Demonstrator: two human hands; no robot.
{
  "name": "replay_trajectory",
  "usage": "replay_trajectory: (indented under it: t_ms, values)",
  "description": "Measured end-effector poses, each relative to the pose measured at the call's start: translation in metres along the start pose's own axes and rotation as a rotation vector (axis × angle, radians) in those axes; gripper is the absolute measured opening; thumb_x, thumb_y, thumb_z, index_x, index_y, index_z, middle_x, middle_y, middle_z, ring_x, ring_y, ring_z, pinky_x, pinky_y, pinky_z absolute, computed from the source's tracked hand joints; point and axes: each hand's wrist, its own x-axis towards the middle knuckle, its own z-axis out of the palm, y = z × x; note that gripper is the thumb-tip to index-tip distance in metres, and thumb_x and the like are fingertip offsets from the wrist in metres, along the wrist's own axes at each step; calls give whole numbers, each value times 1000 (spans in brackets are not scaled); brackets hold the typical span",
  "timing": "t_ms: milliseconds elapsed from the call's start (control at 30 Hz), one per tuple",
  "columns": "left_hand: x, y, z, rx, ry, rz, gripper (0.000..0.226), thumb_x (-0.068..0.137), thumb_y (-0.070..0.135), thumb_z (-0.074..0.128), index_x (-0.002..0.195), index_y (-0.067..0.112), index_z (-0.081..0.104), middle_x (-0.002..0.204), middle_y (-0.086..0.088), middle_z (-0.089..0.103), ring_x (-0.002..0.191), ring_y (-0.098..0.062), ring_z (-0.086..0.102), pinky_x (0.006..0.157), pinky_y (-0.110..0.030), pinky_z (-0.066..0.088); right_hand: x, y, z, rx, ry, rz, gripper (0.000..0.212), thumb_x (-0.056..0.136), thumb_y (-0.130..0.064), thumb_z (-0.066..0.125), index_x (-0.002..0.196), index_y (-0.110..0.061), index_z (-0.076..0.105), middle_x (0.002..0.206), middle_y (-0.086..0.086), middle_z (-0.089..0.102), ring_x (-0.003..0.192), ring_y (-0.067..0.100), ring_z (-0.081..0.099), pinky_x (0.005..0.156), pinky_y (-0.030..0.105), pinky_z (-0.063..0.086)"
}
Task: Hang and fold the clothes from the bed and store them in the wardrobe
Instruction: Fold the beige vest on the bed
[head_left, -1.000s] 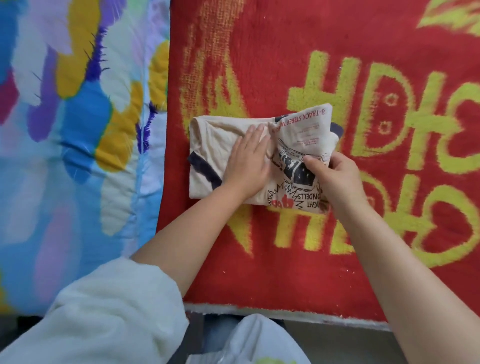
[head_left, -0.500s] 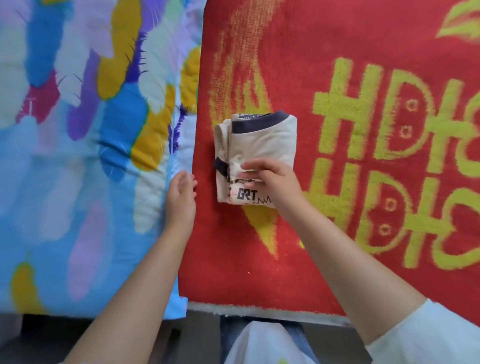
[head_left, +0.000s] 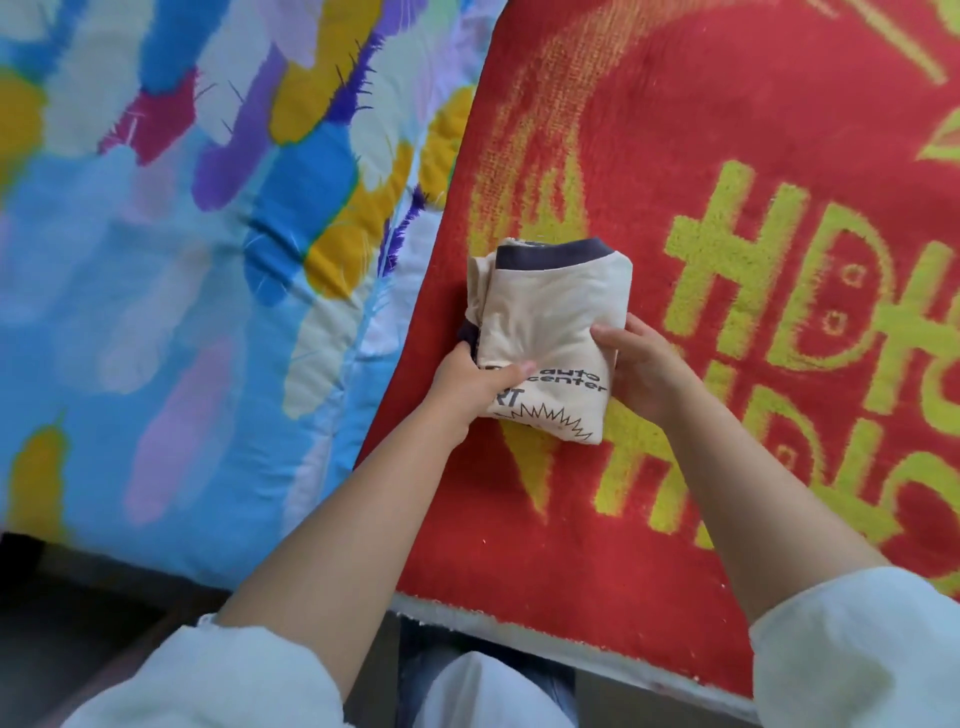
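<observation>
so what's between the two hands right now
In the head view, the folded cream shirt lies between them on the red blanket; the left hand grips its left edge, the right hand its right edge.

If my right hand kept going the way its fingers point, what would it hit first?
The right hand points left, already gripping the folded cream shirt, so the shirt comes first. Beyond it is likely the left hand on the opposite edge.

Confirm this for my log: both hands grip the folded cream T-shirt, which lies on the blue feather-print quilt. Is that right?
Not quite. The head view shows the left hand and right hand gripping the folded cream T-shirt, but it lies on the red blanket, not on the blue feather-print quilt beside it.
</observation>
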Motion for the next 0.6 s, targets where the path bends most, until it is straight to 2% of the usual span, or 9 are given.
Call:
replay_trajectory:
  t_ms: [100,200,267,333,400,500,600]
  values:
    - [-24,-20,-10,-47,-94,18,42,77,6,72,114,9,53,109,-11,65,85,-18,64,77,-29,54,-16,12,1,24,-133,26,60,62,-12,61,121,-5,49,98,6,69,84,21,67,73,36,55]
    - [-56,-32,-25,-54,-91,78,41,79,3,69,115,13,51,95,1,64,81,-8,61,74,-19,51,-41,19,17,14,-247,35,98,51,-41,82,133,-5,43,125,15,58,111,32,58,93,45,48]
    - [-80,-36,-35,-23,-65,129,52,74,10,75,119,15,50,98,5,63,88,-8,61,80,-20,49,-61,18,33,7,-318,27,104,46,-49,84,132,-7,44,126,16,57,113,31,57,92,44,50]
    - [-106,-39,-40,23,-19,182,59,67,20,74,120,20,47,111,2,61,100,-11,58,90,-23,46,-77,15,46,-6,-336,10,96,39,-47,87,121,-10,54,111,10,67,99,24,65,78,35,55]
    - [-143,-45,-44,3,46,221,54,77,13,73,124,15,47,116,-2,58,104,-11,54,88,-16,44,-101,10,62,-28,-364,-25,81,39,-40,87,109,-14,59,95,3,72,86,17,68,71,29,56]
    - [-204,-60,-51,-36,212,247,37,86,11,63,121,10,51,107,0,59,98,-12,55,79,-13,43,-143,7,93,-88,-358,-47,46,60,-22,67,104,-15,60,83,0,72,76,15,68,74,31,54]
    - [-254,-75,-56,-123,335,251,23,90,16,58,112,14,53,100,0,59,97,-15,56,78,-21,44,-175,10,123,-148,-329,-68,36,59,-18,62,95,-17,61,76,0,71,69,15,67,67,28,54]
